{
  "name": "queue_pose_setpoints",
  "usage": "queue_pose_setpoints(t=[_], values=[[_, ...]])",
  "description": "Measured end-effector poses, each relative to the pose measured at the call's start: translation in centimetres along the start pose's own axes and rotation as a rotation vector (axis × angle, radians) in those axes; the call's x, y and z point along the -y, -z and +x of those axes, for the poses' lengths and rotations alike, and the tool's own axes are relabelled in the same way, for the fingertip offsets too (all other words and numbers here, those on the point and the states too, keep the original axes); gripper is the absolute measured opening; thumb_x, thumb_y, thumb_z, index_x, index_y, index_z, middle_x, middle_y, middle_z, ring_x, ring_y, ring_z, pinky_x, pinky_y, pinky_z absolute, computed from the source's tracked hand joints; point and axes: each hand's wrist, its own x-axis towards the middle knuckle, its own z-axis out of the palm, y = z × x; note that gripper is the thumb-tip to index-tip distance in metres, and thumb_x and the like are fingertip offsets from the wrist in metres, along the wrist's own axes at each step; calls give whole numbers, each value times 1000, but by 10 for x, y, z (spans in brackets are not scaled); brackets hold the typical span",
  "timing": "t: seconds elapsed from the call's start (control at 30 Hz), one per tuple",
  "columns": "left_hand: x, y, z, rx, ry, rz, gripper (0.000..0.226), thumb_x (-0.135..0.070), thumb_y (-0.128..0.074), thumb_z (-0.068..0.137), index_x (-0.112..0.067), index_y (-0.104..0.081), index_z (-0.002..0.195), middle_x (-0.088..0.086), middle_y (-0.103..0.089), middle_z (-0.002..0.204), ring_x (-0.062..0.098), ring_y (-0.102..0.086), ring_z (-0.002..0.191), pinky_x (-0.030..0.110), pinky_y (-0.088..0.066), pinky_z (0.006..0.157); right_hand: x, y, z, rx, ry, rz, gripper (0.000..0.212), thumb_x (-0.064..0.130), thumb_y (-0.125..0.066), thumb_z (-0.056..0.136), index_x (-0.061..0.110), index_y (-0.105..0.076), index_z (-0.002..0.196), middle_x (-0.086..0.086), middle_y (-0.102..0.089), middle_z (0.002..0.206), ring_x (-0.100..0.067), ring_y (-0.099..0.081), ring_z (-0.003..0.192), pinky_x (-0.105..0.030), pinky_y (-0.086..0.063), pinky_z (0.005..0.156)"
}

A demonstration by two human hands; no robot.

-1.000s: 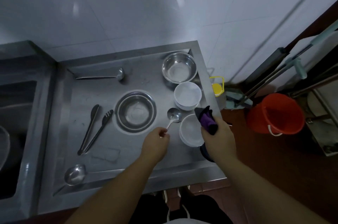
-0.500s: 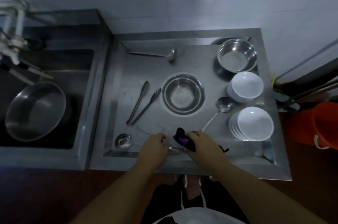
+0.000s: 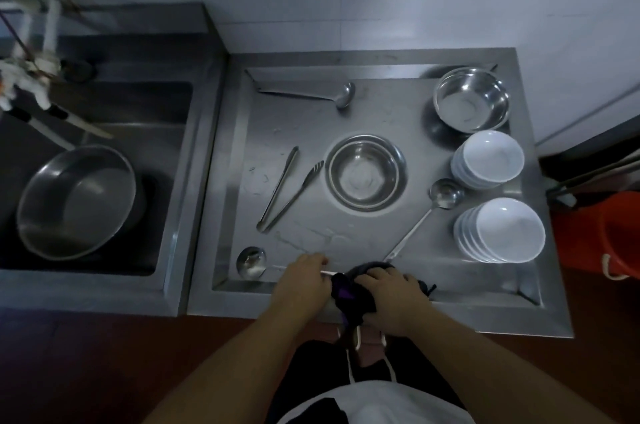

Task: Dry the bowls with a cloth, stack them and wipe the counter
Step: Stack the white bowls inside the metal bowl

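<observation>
White bowls (image 3: 498, 229): two stacks formed, right of frame.
Cloth (image 3: 353, 295): clamped by right hand (image 3: 391, 299) fingers, lower centre.
Left hand (image 3: 301, 280): finger state cannot be told.
Desk (image 3: 311, 133): wiping judged outstanding.

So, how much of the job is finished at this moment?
Done, it seems: two stacks of white bowls at the counter's right. In hand: the right hand grips the dark cloth at the front edge, the left hand beside it. Left: water marks near the tongs.
</observation>
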Motion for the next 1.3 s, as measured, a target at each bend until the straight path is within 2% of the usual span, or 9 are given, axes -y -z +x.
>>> queue_pose_setpoints(t=[0.4,0.67,0.83,1.0,1.07,1.13,1.2,1.27,1.3], values=[[-92,35,25,-57,-301,155,43,-24,-52,100,-22,-54,144,3,-53,143,24,-55,125,38,-50,99,-46,84,-56,-419,-226,-75,48,45,-57,91,29,-55,135,3,-58,136,-26,-50,129,-42,-36,105],[-159,30,35,-56,-387,309,47,-24,-55,99,-21,-55,146,4,-54,143,26,-56,127,38,-50,97,-116,125,-92,-518,-414,-48,53,52,-56,96,30,-51,145,3,-51,150,-25,-44,141,-42,-33,114],[-203,6,43,-38,-370,364,44,-25,-55,98,-21,-56,142,6,-55,141,29,-57,126,44,-52,100,-178,127,-106,-552,-482,38,51,54,-55,98,30,-51,143,3,-54,146,-25,-48,135,-41,-41,105],[-241,-28,47,-42,-289,324,39,-35,-53,100,-21,-59,136,7,-59,132,29,-59,122,44,-51,99,-242,111,-103,-490,-420,350,61,49,-57,101,24,-43,155,-12,-57,142,-40,-52,128,-47,-45,105],[-255,-42,49,-47,-232,259,35,-37,-49,104,-19,-62,131,8,-61,126,30,-60,117,42,-50,95,-263,104,-100,-446,-404,539,56,50,-56,104,18,-49,150,-19,-58,141,-42,-54,130,-49,-45,107],[-267,-55,50,-51,-162,83,31,-39,-44,107,-17,-64,116,9,-64,116,28,-63,106,37,-47,82,-279,95,-97,-415,-375,732,49,50,-53,105,16,-56,141,-19,-60,140,-39,-56,131,-48,-46,108],[-276,-67,49,-53,-97,-137,29,-42,-41,109,-21,-61,108,5,-68,111,16,-62,91,29,-41,68,-289,88,-94,-381,-345,905,46,51,-49,107,20,-59,139,-13,-62,140,-32,-57,132,-44,-45,110],[-280,-79,47,-41,-24,-322,28,-48,-38,109,-28,-57,114,-1,-66,115,8,-58,91,25,-40,70,-294,82,-88,-355,-322,1076,42,50,-45,109,24,-60,139,-6,-61,144,-23,-55,131,-38,-42,110],[-281,-84,46,-41,9,-406,29,-53,-37,107,-33,-56,119,-3,-63,119,11,-59,98,28,-44,78,-296,79,-84,-339,-316,1164,41,48,-45,110,25,-60,140,-5,-58,147,-21,-53,131,-39,-41,112]])
